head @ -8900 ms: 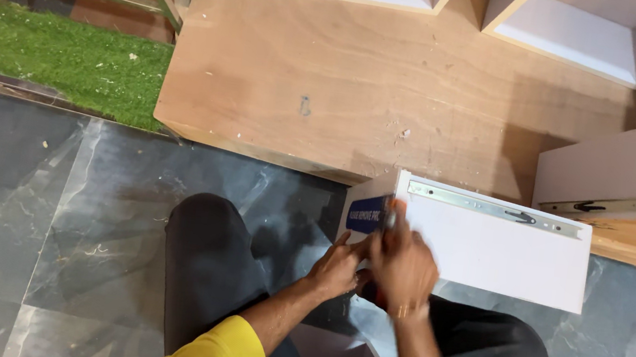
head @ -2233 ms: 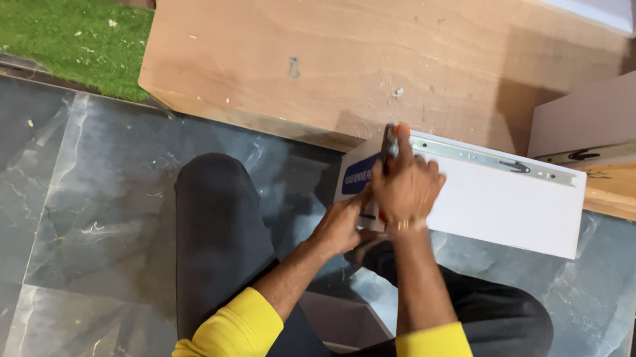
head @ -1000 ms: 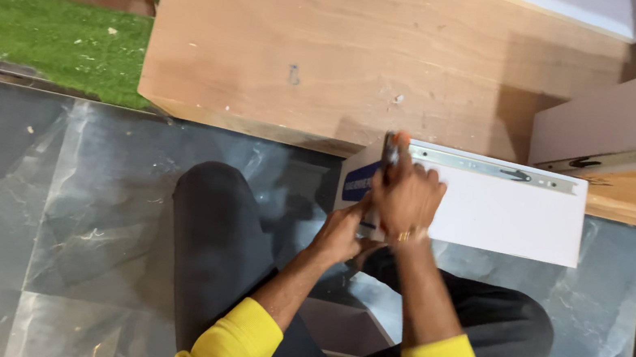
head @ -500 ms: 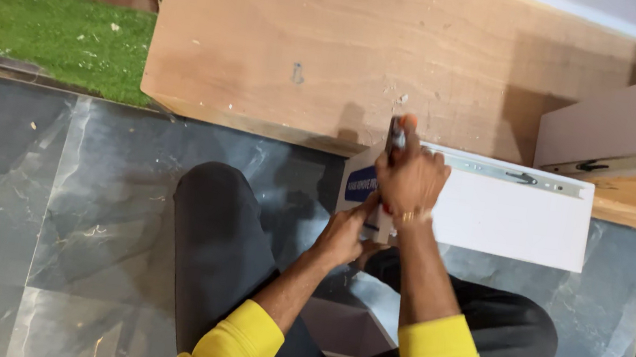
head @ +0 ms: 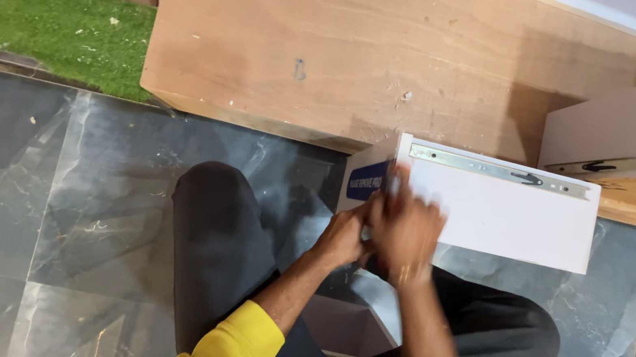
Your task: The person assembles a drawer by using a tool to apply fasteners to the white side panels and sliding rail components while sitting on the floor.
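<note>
Object: white rectangular drawer box [head: 509, 220] with steel slide rail [head: 499, 171], resting across seated person's lap | left hand [head: 343, 235] clasps its blue-labelled end | right hand [head: 405, 229] blurred, curled at corner, contents indiscernible | Advice: brace box, press squarely.

Head camera, steeply downward, close.

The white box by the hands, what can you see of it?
The white box looks like a drawer of smooth white board. A silvery metal rail runs along its upper edge, and a blue sticker sits on its end. It lies above the person's lap, partly against the wooden board. Both hands, left hand and right hand, press at its left corner.
</note>
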